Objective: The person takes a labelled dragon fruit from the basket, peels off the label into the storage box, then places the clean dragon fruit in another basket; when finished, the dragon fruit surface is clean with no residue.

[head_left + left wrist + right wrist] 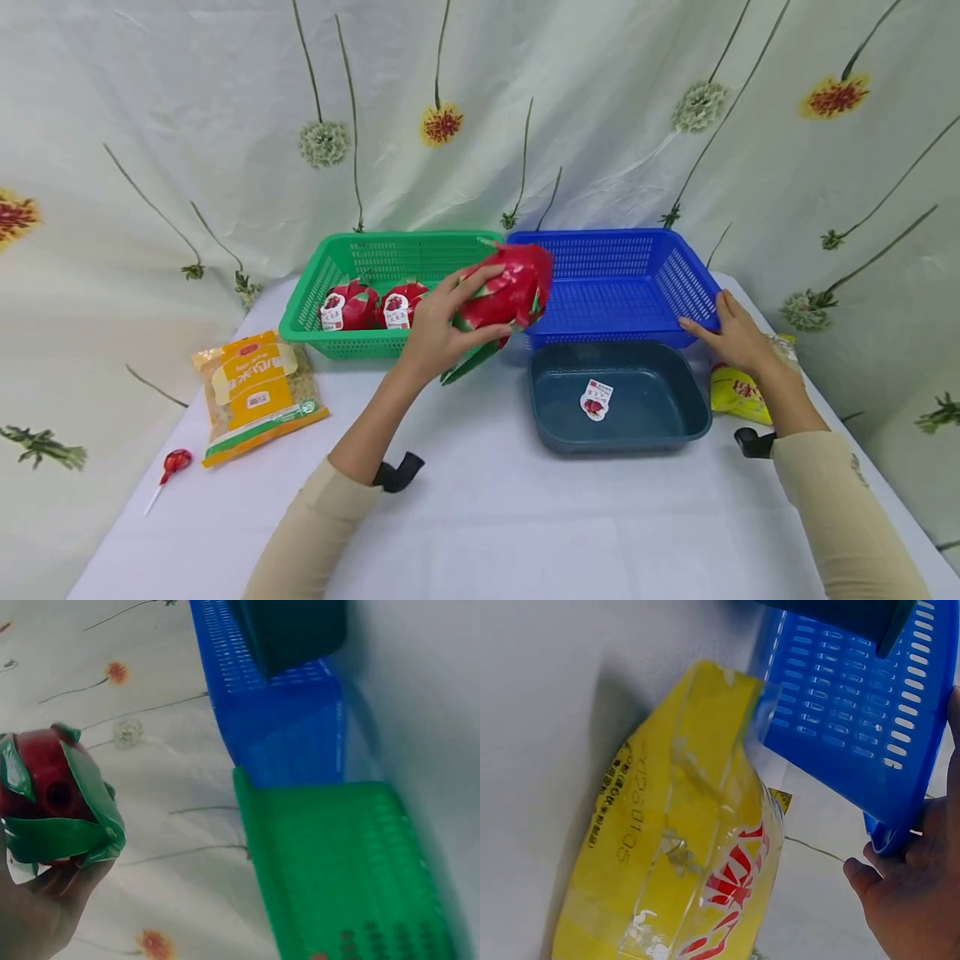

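My left hand [435,329] grips a red dragon fruit [513,287] with green leaf tips, raised over the gap between the two baskets. In the left wrist view the fruit's dark round end [58,795] shows. Two more dragon fruits [356,306] with white labels lie in the green basket [352,343]. At the right, my right hand [742,337] pinches the front right corner of the blue basket [600,300]; the right wrist view shows its fingers [864,879] at the rim. No items show inside the blue basket.
A dark teal tub [637,417] stands in front of the blue basket, with a dragon fruit label [596,400] in it. A yellow bag [738,392] lies under my right forearm. An orange food bag [258,392] and a red lollipop [176,462] lie at the left.
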`<state>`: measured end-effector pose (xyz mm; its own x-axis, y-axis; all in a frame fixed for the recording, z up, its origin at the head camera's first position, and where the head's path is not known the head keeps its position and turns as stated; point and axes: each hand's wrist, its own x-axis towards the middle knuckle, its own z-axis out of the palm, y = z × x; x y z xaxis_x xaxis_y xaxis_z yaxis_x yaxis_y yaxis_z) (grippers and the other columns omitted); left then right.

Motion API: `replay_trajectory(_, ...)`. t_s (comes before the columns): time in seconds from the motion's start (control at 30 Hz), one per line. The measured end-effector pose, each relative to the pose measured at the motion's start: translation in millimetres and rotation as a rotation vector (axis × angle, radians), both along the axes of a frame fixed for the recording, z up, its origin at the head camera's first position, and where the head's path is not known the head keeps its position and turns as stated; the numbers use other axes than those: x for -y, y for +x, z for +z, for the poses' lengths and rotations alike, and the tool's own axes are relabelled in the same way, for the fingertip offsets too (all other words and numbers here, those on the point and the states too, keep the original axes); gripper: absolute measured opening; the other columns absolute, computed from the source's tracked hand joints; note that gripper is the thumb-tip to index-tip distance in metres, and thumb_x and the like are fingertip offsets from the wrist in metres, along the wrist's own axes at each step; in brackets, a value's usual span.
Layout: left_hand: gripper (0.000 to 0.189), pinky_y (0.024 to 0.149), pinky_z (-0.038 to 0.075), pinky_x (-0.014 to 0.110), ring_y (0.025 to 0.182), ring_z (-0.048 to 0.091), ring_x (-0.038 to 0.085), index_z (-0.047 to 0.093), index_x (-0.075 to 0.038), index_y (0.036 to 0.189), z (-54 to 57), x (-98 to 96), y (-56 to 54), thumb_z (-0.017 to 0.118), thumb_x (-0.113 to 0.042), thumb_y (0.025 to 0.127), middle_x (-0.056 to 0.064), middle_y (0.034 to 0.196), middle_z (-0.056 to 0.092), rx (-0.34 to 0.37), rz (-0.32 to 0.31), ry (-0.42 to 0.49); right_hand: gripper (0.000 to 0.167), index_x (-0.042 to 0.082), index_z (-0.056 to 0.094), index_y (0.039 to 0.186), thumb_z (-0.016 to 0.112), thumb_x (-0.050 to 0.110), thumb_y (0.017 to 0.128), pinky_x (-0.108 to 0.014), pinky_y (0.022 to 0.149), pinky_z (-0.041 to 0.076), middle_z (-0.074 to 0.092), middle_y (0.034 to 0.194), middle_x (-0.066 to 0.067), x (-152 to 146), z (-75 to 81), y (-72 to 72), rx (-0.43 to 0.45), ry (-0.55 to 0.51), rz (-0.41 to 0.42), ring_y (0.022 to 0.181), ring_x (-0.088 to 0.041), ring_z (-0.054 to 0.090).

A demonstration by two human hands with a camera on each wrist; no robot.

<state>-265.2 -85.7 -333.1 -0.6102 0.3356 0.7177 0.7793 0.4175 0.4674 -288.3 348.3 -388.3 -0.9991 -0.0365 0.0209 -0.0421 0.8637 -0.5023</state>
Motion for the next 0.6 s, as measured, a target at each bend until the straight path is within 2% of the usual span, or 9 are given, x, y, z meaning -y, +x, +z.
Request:
replay_trajectory(0.13,0.063,0.075,0.052,0.028,0.110,0.051,0.019,0.049,-0.026,0.134,17.8,-35.6,-37.4,0.071,-0.043,0.078,0.010,0.125,0.053,-0.029,-0.019,0.092,0.098,-0.004,-0.015,0.140,0.043,0.057,0.090,-0.068,0.098,0.010,-0.013,0.146,-0.030,0,-1.0,0.0,-0.013,-0.008,-0.008,0.131,-0.051,-0.003)
replay_trajectory(0.27,0.066,0.076,0.051,0.025,0.109,0.052,0.017,0.046,-0.026,0.137,23.0,-75.2,-74.4,0.073,-0.038,0.078,0.008,0.126,0.053,0.002,0.014,0.172,0.098,-0.004,-0.014,0.141,0.044,0.056,0.090,-0.068,0.098,0.010,-0.013,0.146,-0.030,0,0.0,0.8,-0.032,-0.027,-0.013,0.132,-0.050,-0.003)
replay_trajectory(0.37,0.068,0.078,0.051,0.024,0.110,0.052,0.017,0.045,-0.027,0.137,16.1,-103.6,-98.9,0.075,-0.035,0.077,0.007,0.126,0.054,0.048,0.043,0.220,0.098,-0.003,-0.013,0.141,0.045,0.057,0.090,-0.068,0.098,0.010,-0.013,0.147,-0.029,0,1.2,0.2,-0.039,-0.035,-0.016,0.132,-0.050,-0.004)
replay_trajectory(0.43,0.068,0.076,0.051,0.024,0.109,0.053,0.017,0.045,-0.028,0.137,6.2,-120.4,-111.2,0.074,-0.035,0.077,0.008,0.124,0.055,0.093,0.061,0.237,0.098,-0.003,-0.013,0.141,0.045,0.057,0.089,-0.068,0.098,0.010,-0.013,0.147,-0.028,0,1.0,-0.3,-0.036,-0.033,-0.021,0.132,-0.050,-0.004)
replay_trajectory(0.6,0.066,0.071,0.052,0.025,0.101,0.056,0.019,0.046,-0.031,0.136,-21.0,-149.4,-128.4,0.072,-0.044,0.078,0.008,0.117,0.060,0.208,0.126,0.186,0.099,-0.003,-0.014,0.141,0.045,0.058,0.089,-0.067,0.099,0.011,-0.013,0.147,-0.028,0,-2.9,-1.0,-0.017,-0.029,-0.023,0.133,-0.049,-0.003)
